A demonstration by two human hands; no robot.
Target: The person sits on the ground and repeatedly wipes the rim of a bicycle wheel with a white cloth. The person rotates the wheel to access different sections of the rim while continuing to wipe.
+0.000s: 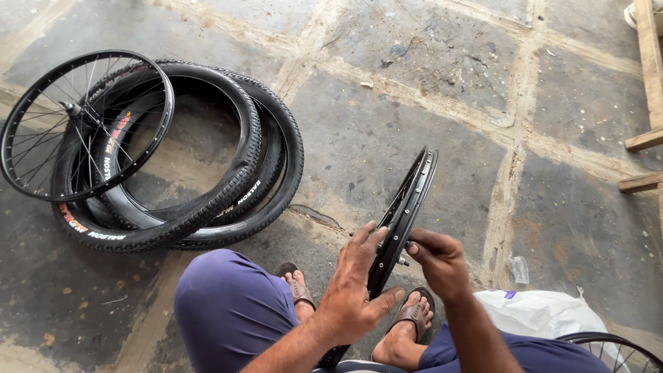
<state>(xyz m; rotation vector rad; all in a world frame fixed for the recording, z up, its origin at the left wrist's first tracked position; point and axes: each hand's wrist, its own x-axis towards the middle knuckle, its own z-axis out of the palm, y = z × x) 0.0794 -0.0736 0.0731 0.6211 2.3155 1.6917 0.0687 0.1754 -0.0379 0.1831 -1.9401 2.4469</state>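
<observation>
A black bicycle wheel rim (pixel 407 200) stands upright on its edge between my knees, seen nearly edge-on. My left hand (pixel 356 287) lies flat against its near side, fingers spread, steadying it. My right hand (pixel 438 259) pinches a small metal part, probably a spoke nipple or valve piece, at the rim's right side; the part itself is too small to tell. My feet in brown sandals (pixel 414 314) rest on the floor under the rim.
At the left lies a pile of black knobby tyres (pixel 228 186) with a spoked black wheel (pixel 83 124) leaning on top. A white plastic bag (pixel 545 314) and another wheel's edge (pixel 615 345) sit at bottom right. Wooden bars (pixel 649 83) stand at the right edge. The floor is stone slabs.
</observation>
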